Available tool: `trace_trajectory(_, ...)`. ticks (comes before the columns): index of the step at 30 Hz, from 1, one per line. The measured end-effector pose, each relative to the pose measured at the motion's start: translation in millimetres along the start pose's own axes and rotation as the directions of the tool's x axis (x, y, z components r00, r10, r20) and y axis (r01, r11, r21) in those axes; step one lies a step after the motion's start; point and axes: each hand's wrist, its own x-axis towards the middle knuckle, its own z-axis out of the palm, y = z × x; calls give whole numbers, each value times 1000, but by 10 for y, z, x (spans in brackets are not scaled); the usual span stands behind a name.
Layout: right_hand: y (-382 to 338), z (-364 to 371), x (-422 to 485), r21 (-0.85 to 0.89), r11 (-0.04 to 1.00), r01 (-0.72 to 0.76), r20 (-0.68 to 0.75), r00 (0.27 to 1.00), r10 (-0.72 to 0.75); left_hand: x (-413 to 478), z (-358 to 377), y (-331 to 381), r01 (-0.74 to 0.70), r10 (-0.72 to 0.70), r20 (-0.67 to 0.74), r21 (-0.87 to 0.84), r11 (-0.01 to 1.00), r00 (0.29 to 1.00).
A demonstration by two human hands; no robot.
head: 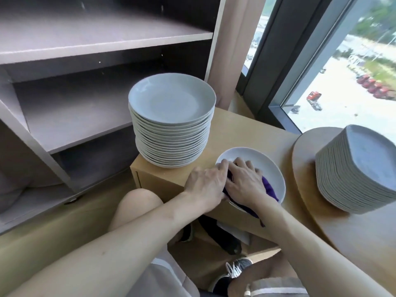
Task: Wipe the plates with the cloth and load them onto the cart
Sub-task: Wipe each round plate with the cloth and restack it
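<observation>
- Now, the cart (85, 103) is standing left of the table (235, 129).
- The plate (272, 166) is lying there, beside the stack (171, 133).
- The left hand (205, 185) and right hand (246, 179), fingers flat and clasping nothing, are pressing the cloth (269, 185) into the plate; sweeping rim to rim is looking wise.

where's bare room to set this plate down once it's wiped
Bare: the cart shelves, and the wooden ledge behind the plate being wiped, between the round plate stack and the window frame. Crowded: around the purple cloth and the squarish plate stack.
</observation>
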Motion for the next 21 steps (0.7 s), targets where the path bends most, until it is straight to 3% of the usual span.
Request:
trace_trajectory(6, 135, -226, -256, 60, 998, 15, 171, 985, -25, -12, 1, 34, -14, 13, 9, 76, 997, 1000)
trace_trajectory(10, 268, -288, -380, 45, 997, -64, 200, 978, 54, 0, 44, -1, -72, 70, 30, 83, 994, 997)
trace_trajectory(16, 402, -240, -366, -85, 983, -161, 11, 987, 163, 53, 84, -47, -58, 51, 145, 43, 997, 988)
trace_trajectory(21, 468, -176, -136, -163, 939, -302, -123, 951, 284, 80, 54, -95, -31, 43, 201, -65, 997, 979)
